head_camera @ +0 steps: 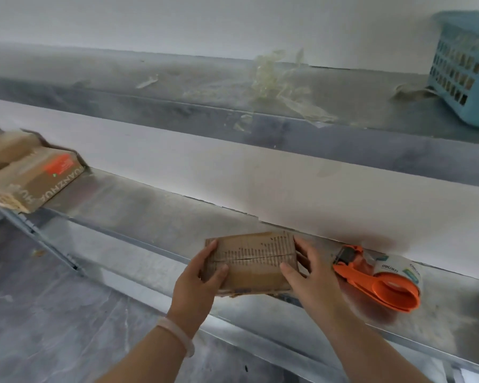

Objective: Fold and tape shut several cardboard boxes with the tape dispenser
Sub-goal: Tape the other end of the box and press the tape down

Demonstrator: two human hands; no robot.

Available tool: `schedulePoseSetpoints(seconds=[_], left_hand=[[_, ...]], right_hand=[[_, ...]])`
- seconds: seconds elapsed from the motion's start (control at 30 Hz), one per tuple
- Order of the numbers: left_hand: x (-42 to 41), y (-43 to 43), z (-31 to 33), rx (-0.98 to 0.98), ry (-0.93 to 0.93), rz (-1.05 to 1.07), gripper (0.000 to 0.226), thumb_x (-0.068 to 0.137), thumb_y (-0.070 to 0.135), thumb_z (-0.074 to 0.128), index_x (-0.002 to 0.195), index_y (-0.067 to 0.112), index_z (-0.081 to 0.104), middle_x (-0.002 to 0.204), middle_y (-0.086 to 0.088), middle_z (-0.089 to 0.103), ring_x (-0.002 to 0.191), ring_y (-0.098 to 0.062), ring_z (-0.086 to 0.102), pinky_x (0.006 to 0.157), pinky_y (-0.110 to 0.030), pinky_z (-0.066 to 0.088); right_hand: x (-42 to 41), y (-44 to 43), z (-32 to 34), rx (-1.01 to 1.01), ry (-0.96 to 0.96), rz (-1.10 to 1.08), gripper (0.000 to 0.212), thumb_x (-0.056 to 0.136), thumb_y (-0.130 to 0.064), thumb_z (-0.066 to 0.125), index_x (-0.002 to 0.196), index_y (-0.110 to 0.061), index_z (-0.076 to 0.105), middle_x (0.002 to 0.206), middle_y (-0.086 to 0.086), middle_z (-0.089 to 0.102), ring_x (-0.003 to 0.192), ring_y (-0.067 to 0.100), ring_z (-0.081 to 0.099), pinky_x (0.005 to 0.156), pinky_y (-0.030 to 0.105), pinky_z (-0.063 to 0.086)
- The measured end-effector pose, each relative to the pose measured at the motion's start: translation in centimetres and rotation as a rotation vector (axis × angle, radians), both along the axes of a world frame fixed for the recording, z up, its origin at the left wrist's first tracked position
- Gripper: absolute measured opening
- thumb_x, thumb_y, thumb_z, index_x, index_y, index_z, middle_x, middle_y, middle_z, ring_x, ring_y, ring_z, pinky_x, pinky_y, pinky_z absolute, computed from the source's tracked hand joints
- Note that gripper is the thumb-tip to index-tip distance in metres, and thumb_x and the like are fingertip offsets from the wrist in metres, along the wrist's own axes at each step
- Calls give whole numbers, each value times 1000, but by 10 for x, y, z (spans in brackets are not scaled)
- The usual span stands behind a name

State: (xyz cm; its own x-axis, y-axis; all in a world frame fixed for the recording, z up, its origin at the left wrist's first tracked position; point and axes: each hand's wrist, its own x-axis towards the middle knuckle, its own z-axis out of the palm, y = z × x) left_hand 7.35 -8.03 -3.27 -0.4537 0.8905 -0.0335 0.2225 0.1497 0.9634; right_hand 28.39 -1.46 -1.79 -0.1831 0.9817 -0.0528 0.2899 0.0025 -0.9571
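From the head view, one person's two hands are holding one small cardboard box (pixel 250 265) over the front edge of the metal counter (pixel 155 217). Whether it is resting on the counter cannot be told. The left hand (pixel 198 283) is gripping the box's left end, with the thumb lying across the top face and the fingers curling round the side. The right hand (pixel 307 272) is gripping the right end in the same way, thumb on top. One pale bracelet (pixel 177 335) is sitting on the left wrist.

One orange tape dispenser (pixel 376 280) is lying on its side just right of the box, near the counter's back edge against the wall, and is carrying one clear roll. At the counter's far left end, brown boxes (pixel 31 175) are sitting together. Two are showing, one with a red label, though the pile is blurring at the picture's edge.

On the upper shelf (pixel 94 78), one blue basket (pixel 465 70) is standing at the right end, and crumpled tape scraps (pixel 277 78) are lying near the middle.
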Motion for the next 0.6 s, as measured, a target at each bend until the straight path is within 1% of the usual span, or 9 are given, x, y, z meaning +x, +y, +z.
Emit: schedulePoseSetpoints(seconds=[0.07,0.13,0.2,0.33,0.37,0.43,0.5,0.57,0.6], left_hand=[[-21,-2,2,-3,45,-4,50,83,27,74,125,45,52,117,13,60,105,0,56,72,0,43],[-46,-4,2,6,96,-44,71,70,41,83,131,46,47,125,13,52,114,-1,51,82,-2,42],[-74,-6,0,12,160,-111,93,58,49,88,138,45,41,134,10,42,123,-2,43,96,-11,40],[-129,-13,5,85,295,-142,93,60,46,84,141,42,39,145,8,38,130,-11,41,107,-29,43],[-144,-15,8,96,290,-121,91,60,43,84,140,43,40,146,8,39,131,-11,42,107,-27,42],[-175,-17,16,95,276,-87,88,62,37,84,138,43,40,146,9,38,128,-10,43,105,-12,38],[-208,-19,20,84,254,-41,88,65,26,86,138,40,41,143,8,38,124,-9,43,94,2,34],[-245,-23,22,79,244,21,88,66,18,88,141,32,44,142,6,39,123,-10,44,89,4,34],[-263,-26,22,75,248,56,88,65,18,88,142,30,45,142,6,40,124,-11,44,91,2,33]], right_hand=[[-22,4,3,5,-12,41,50,87,-15,70,114,-53,52,117,-28,60,113,-12,54,93,18,47],[-45,9,3,4,-18,65,51,85,-19,73,118,-52,53,119,-29,60,115,-8,54,96,24,49],[-69,12,6,-18,-1,89,53,85,-21,74,120,-53,51,120,-28,59,117,-6,53,96,26,51],[-128,16,23,-18,21,139,53,87,-16,71,118,-52,47,118,-28,56,112,-9,52,98,28,50],[-143,16,27,-16,36,138,53,87,-16,72,121,-49,48,119,-27,55,111,-10,53,99,28,50],[-176,16,35,-11,44,144,54,86,-22,73,131,-39,49,122,-24,55,115,-5,53,99,26,49],[-209,16,42,9,8,144,61,84,-32,73,138,-34,46,128,-18,53,121,2,50,101,27,46],[-240,16,46,48,-13,130,62,85,-27,74,140,-32,46,131,-14,52,122,1,48,101,25,42],[-256,15,47,70,-22,135,61,86,-24,74,139,-32,46,132,-14,52,122,0,47,103,25,41]])
